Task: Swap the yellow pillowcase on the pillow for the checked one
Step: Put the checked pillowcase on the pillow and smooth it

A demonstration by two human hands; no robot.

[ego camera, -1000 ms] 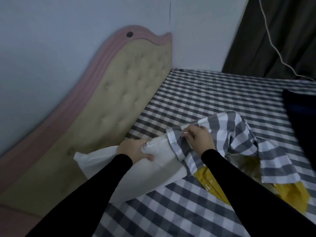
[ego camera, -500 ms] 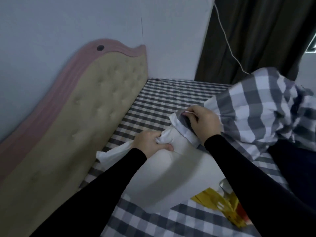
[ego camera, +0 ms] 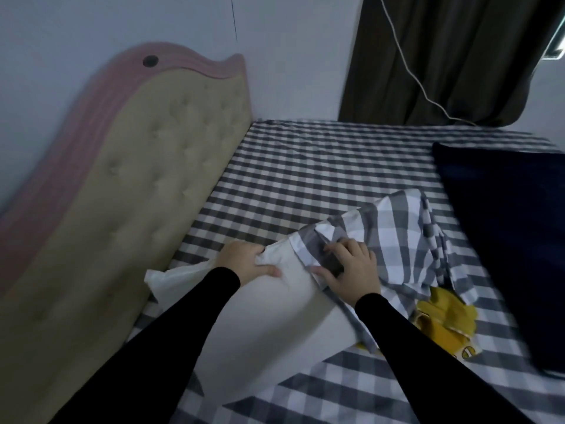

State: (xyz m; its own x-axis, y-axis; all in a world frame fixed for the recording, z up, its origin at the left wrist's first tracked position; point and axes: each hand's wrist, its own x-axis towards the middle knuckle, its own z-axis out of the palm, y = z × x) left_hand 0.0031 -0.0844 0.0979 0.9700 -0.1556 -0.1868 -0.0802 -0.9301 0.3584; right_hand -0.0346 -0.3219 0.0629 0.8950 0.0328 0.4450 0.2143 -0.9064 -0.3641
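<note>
A bare white pillow point(ego camera: 269, 325) lies on the checked bed sheet point(ego camera: 321, 179), its far end close to the padded headboard point(ego camera: 146, 179). The left hand point(ego camera: 244, 263) is closed in a fist-like pinch on a bunched corner of the pillow's fabric, thumb pressed along its top. Just to the right of that corner, the right hand point(ego camera: 351, 272) lies with fingers spread and curled over the open mouth of the grey-and-white checked pillowcase point(ego camera: 394, 240), the thumb tucked under the hem so that the edge is held between thumb and fingers. The mouth of the checked pillowcase touches the pillow's right edge and covers only a narrow strip of it; most of the pillow is outside the case, and the rest of the case lies rumpled and slack on the sheet to the pillow's right. The yellow pillowcase point(ego camera: 446, 319) is off the pillow, crumpled on the sheet at the pillow's right, partly under the checked case and the right forearm. Farther right of the pillow a dark blue blanket point(ego camera: 501, 240) lies on the bed. Beyond the pillow, a dark curtain point(ego camera: 443, 56) hangs with a white cable point(ego camera: 406, 59) trailing across it.
</note>
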